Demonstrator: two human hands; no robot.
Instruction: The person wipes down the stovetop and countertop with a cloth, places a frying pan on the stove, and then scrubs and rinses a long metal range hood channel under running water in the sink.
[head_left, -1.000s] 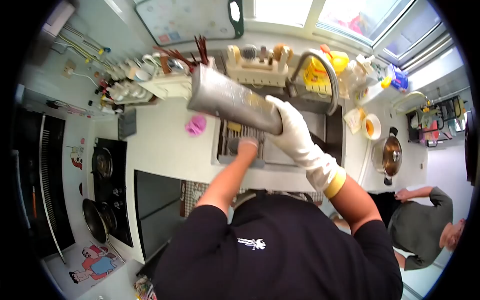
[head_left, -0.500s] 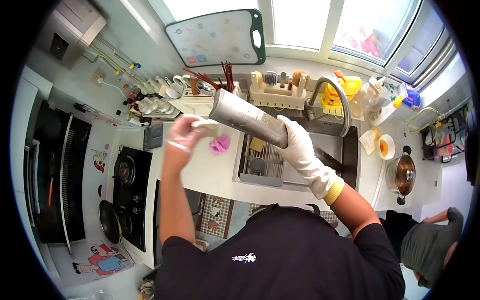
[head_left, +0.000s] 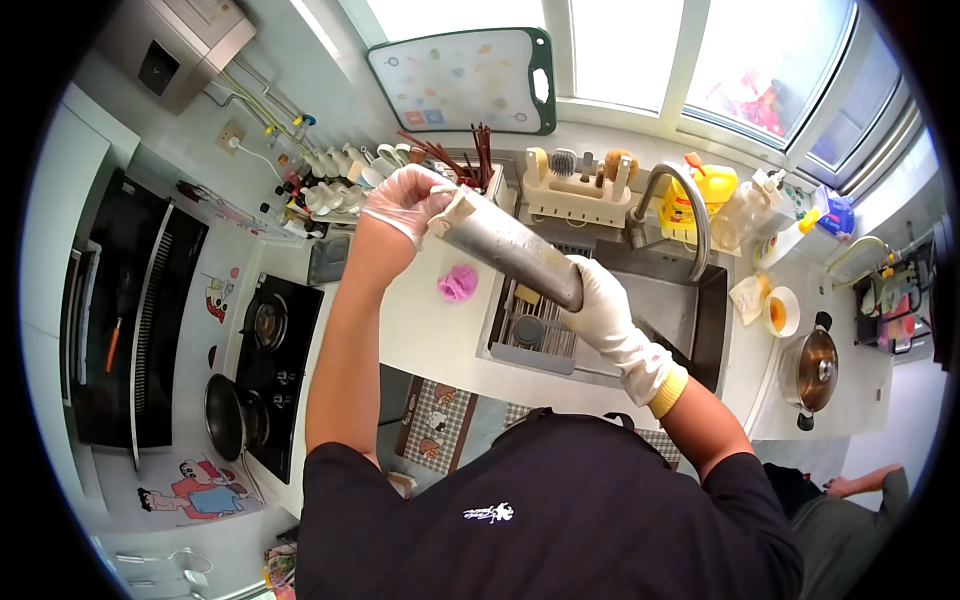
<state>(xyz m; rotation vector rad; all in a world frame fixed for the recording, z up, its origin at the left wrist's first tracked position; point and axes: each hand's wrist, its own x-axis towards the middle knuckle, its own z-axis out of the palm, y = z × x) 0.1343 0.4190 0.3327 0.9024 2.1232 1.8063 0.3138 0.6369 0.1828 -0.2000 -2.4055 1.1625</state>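
Beside 1 faucet (head_left: 703,222), 1 sink (head_left: 665,295) is overhung by 1 metal trough (head_left: 513,247) clasped by the right hand (head_left: 603,303); left hand (head_left: 405,205), grip unclear.

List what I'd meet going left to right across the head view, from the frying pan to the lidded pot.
Frying pan, left hand, metal piece, gloved right hand, yellow bottle, white bowl, lidded pot.

Shirt logo (head_left: 490,514) — illegible script, nothing readable
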